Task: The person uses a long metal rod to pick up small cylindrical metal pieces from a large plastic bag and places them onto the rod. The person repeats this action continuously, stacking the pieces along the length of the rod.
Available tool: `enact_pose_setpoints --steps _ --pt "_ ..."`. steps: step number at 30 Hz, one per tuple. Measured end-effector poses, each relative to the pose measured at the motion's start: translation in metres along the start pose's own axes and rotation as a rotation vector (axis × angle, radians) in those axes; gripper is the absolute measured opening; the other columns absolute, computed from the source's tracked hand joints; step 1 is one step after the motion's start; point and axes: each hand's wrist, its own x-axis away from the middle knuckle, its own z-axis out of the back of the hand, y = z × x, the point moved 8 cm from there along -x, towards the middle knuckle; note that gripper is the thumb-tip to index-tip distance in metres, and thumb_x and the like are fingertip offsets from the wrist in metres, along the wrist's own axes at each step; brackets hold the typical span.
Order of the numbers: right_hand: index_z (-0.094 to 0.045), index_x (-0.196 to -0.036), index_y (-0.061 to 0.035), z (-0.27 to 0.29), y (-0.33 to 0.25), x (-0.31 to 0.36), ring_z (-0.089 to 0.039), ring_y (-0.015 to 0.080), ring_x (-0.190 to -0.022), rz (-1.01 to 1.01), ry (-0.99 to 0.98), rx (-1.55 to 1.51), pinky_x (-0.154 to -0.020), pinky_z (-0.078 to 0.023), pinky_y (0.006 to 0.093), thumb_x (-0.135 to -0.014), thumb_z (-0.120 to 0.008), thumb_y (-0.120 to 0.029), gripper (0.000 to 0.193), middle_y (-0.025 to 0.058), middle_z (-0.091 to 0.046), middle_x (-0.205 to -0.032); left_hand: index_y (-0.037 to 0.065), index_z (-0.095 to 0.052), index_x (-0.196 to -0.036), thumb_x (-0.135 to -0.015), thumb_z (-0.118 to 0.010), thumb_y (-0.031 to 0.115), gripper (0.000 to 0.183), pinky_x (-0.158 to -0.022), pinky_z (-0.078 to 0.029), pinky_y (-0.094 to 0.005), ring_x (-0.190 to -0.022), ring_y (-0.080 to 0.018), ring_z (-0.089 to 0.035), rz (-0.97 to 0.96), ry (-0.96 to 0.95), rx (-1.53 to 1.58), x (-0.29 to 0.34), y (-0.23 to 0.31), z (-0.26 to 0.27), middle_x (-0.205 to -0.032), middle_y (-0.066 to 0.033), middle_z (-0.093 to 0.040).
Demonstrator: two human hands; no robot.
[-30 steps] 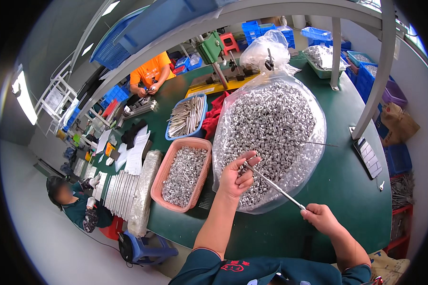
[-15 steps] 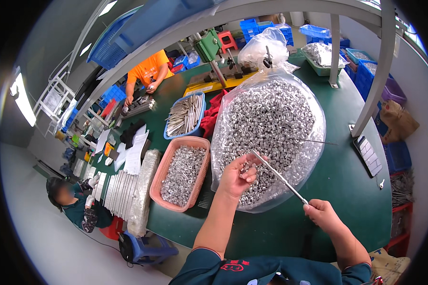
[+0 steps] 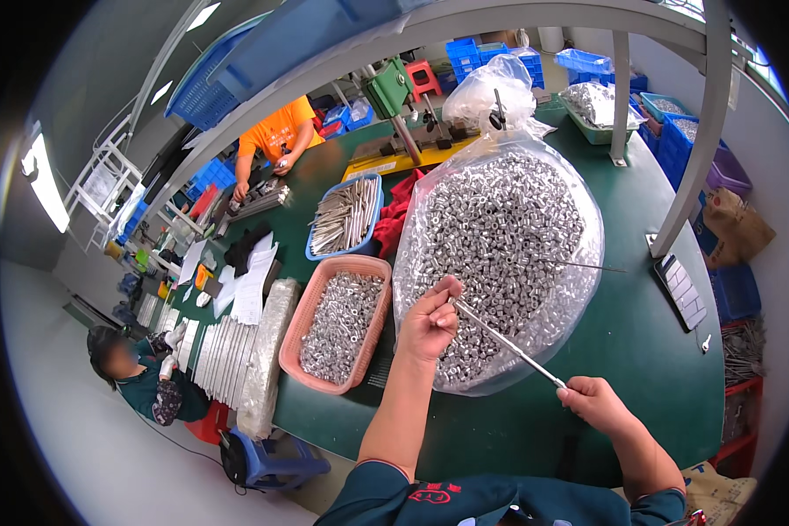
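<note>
Right hand point(image 3: 594, 405), lower right: grip closed round a thin metal rod point(image 3: 510, 347), its near end hidden by fingers. Rod slants to mid-frame, above a clear bag point(image 3: 552, 340) of metal pieces. Left hand point(image 3: 430, 324) at rod's tip, fingers curled; grip's contents can't be told.

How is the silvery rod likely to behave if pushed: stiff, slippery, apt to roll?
The rod is probably stiff: it looks straight from the right hand to the left hand. Its shiny surface may let it slide in the grip. Slender and seemingly round, it could roll if laid on the green table.
</note>
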Motion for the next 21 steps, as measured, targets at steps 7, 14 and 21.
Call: enact_pose_setpoints --steps 7,14,21 --pt "-0.059 -0.077 -0.0003 0.0 0.001 -0.001 -0.043 0.0061 -0.062 0.002 -0.003 0.009 -0.055 -0.036 0.0251 -0.093 -0.06 -0.027 0.031 -0.0024 -0.05 -0.066 -0.005 -0.059 -0.112 -0.094 -0.05 0.004 0.022 -0.047 -0.044 -0.019 -0.051 -0.0056 -0.048 0.005 0.027 0.0 -0.001 -0.007 0.003 -0.105 -0.0204 -0.063" --pt "-0.06 -0.077 -0.0006 0.003 0.002 -0.001 -0.044 0.0066 -0.062 -0.012 0.038 -0.001 -0.055 -0.036 0.0255 -0.093 -0.059 -0.027 0.03 -0.0018 -0.051 -0.065 -0.004 -0.057 -0.11 -0.095 -0.054 0.013 0.023 -0.051 -0.045 -0.02 -0.058 -0.007 -0.05 0.052 0.025 -0.088 0.001 -0.024 -0.013 -0.103 -0.0178 -0.062" --pt "-0.06 -0.077 -0.0009 0.004 0.004 -0.001 -0.045 0.0065 -0.061 -0.025 0.045 -0.035 -0.055 -0.037 0.0254 -0.092 -0.059 -0.027 0.03 -0.0019 -0.051 -0.065 -0.004 -0.056 -0.11 -0.095 -0.057 0.016 0.025 -0.048 -0.036 -0.0191 -0.062 -0.008 -0.043 0.104 0.05 -0.08 -0.005 -0.033 0.006 -0.082 -0.0069 -0.055"
